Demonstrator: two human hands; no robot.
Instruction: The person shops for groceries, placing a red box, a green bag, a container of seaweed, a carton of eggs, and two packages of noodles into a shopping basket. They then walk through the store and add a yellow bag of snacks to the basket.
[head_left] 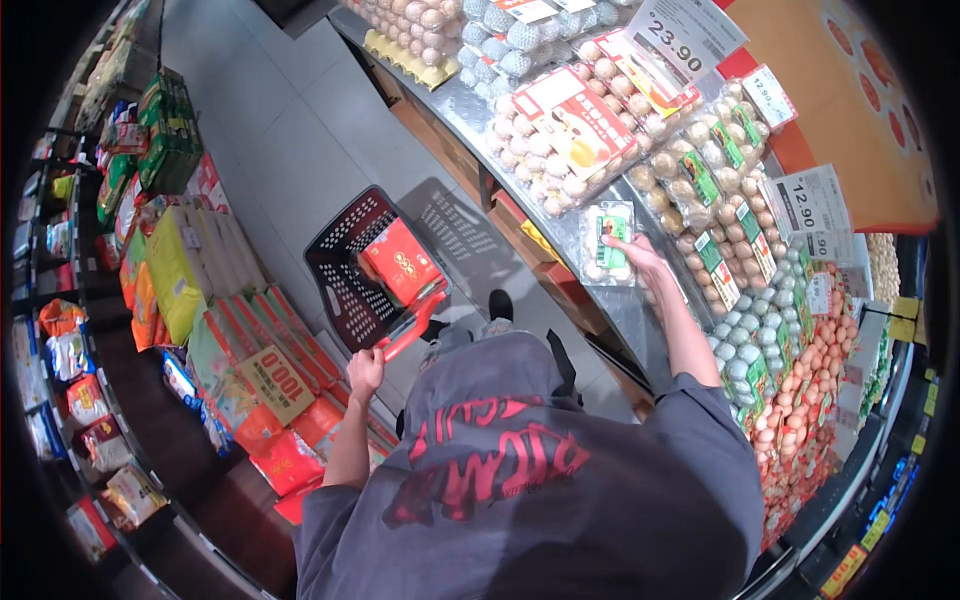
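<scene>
My left hand (367, 372) is wrapped round the red handle (412, 327) of a dark shopping basket (345, 225). Inside the basket lies a red box (402, 262) with gold and white print. On the right, my right hand (641, 259) grips a clear egg carton (597, 272) with a green label, thumb on top and the other fingers mostly hidden. This carton is over the near edge of the egg display, beside the stacked egg packs (685, 180).
Egg trays (560, 140) and loose eggs (800, 390) fill the display on the right, with price signs (808, 200) standing among them. Bagged goods (285, 465) and shelves line the left side. A grey tiled aisle (270, 110) runs between.
</scene>
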